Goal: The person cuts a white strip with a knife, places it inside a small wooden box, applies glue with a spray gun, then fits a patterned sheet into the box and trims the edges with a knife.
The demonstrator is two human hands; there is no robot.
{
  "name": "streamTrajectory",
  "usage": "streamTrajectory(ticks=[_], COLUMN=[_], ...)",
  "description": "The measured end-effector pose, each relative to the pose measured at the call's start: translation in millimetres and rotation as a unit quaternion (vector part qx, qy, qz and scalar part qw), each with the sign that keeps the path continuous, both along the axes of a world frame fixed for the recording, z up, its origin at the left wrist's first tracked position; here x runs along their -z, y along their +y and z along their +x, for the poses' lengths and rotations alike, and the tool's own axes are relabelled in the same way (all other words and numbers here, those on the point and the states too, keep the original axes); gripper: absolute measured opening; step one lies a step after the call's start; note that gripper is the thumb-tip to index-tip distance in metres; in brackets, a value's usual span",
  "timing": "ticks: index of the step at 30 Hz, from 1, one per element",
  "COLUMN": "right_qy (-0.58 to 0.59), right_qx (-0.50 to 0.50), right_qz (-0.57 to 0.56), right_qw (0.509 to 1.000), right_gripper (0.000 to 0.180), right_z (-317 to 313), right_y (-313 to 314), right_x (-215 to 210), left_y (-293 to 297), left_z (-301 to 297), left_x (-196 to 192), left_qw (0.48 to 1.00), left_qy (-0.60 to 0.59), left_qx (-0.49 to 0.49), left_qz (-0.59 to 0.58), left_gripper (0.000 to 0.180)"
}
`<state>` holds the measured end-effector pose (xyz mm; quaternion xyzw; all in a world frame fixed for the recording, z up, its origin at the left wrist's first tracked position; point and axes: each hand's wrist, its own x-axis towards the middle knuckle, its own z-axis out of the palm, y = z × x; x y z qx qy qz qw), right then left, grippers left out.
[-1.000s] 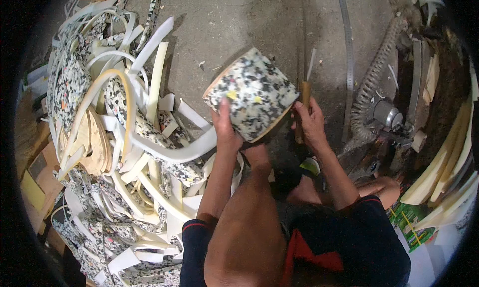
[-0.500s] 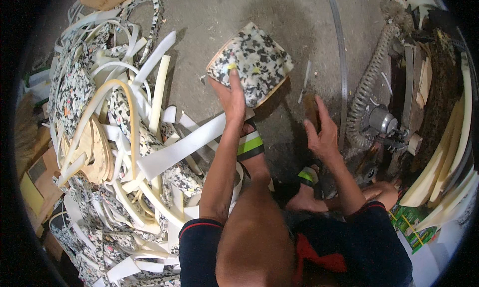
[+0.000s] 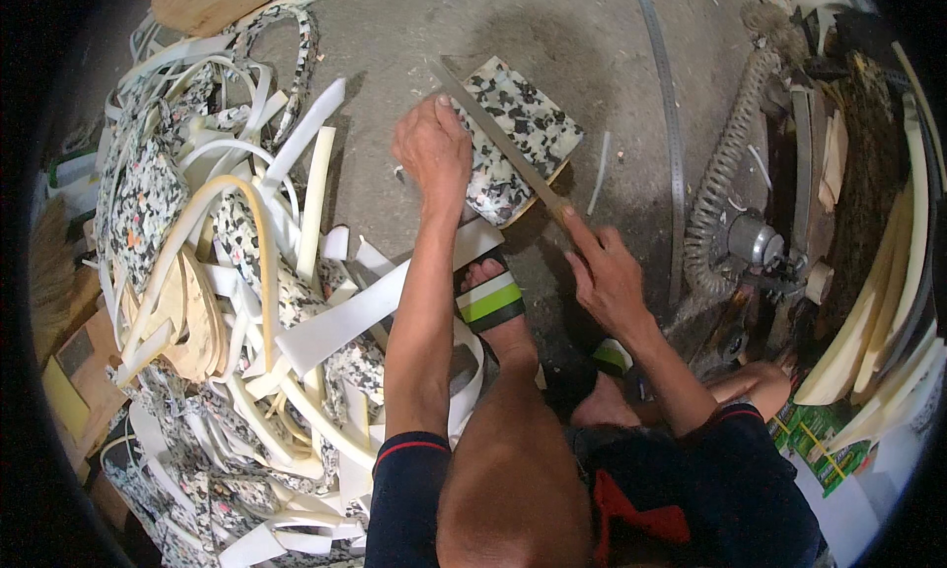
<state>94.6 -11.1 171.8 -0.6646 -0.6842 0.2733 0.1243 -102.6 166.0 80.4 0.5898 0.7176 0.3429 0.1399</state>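
A block of speckled black-and-white foam (image 3: 528, 119) is tilted above the concrete floor, with a thin tan layer along its lower right edge. My left hand (image 3: 434, 151) grips the block's left side, its fingers curled and partly hidden from above. In my right hand (image 3: 610, 277) is a long knife (image 3: 498, 139), held by its brown handle with the forefinger stretched along it. The narrow blade lies diagonally across the block's top face, its far end reaching past my left fingertips.
Foam offcuts and white strips (image 3: 232, 272) heap up at the left. A metal ruler strip (image 3: 674, 153) lies on the floor right of the block. Farther right are a coiled hose (image 3: 718, 163) with a metal fitting and curved cream foam strips (image 3: 858, 321). My sandalled foot (image 3: 493, 302) stands just below the block.
My right hand has brought the knife leftward and over the block. My left hand has shifted up and turned, back of the hand upward, at the block's left side. The block has turned slightly.
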Motion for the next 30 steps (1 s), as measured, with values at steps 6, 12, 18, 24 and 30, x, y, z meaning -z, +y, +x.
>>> streamTrajectory(ticks=[6, 12, 18, 24, 30], right_qy=[-0.002, -0.013, 0.01, 0.001, 0.002], right_qx=[-0.003, 0.02, 0.008, 0.008, 0.022], right_qz=[0.02, -0.028, 0.013, -0.043, -0.012], right_qw=[1.0, 0.999, 1.0, 0.999, 1.0], right_gripper=[0.067, 0.066, 0.068, 0.065, 0.063], right_z=[-13.7, -7.0, -19.8, -9.0, -27.9], right_y=[24.6, 8.9, 43.8, 19.5, 59.7], right_x=[2.3, -11.0, 3.7, -18.8, 1.0], left_y=[-3.6, -3.8, -1.1, -3.9, -3.8], left_z=[-1.0, 1.8, 0.7, 0.6, 2.0], left_x=[1.2, 3.7, 5.8, 4.7, -2.9], left_qw=[1.0, 1.0, 1.0, 1.0, 0.998], left_qy=[-0.006, -0.004, 0.003, 0.003, -0.021], left_qx=[0.004, -0.004, -0.007, -0.006, 0.004], left_qz=[-0.024, -0.011, -0.018, -0.022, -0.051], left_gripper=[0.028, 0.038, 0.04, 0.033, 0.034])
